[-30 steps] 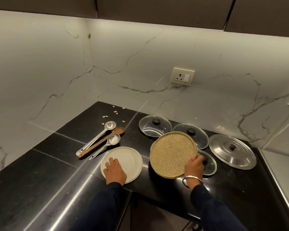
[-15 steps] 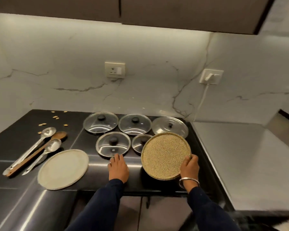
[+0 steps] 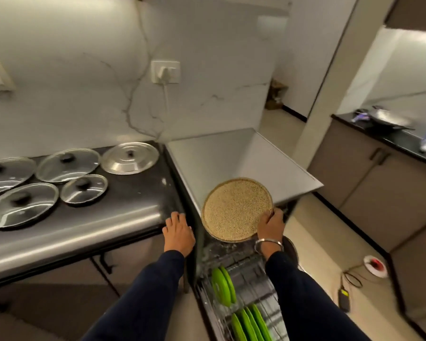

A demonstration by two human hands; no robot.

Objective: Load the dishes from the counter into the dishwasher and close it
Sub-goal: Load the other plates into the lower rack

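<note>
Nearest the viewer, the dishwasher rack [image 3: 244, 274] is standing pulled out below the counter edge, and green plates [image 3: 223, 289] are already sitting upright between its wires, one pair toward the back and a further group toward the front; part of the load therefore appears done. Above the rack, the right hand [image 3: 271, 223] is gripping a round speckled plate [image 3: 236, 209] by its lower right rim, fingers curled over the edge, and is holding it tilted in the air over the back of the rack and against the front of the grey dishwasher top [image 3: 231, 153]; the plate is touching neither. A metal bangle [image 3: 268, 244] is circling that wrist. Just to the left, the left hand [image 3: 178, 228] is lying flat with fingers spread on the corner of the black counter [image 3: 123, 205], holding nothing. Farther along the counter, four glass lids [image 3: 68, 164] with black knobs are lying in two rows, and one steel lid [image 3: 130, 158] is lying beside them, nearest the wall. These five items are waiting to be loaded, the speckled plate is yet to be slotted in, and the dishwasher is yet to be closed, so the task seems partway through at best. Beyond, a plug [image 3: 165, 72] is sitting in a wall socket on the marble backsplash.
</note>
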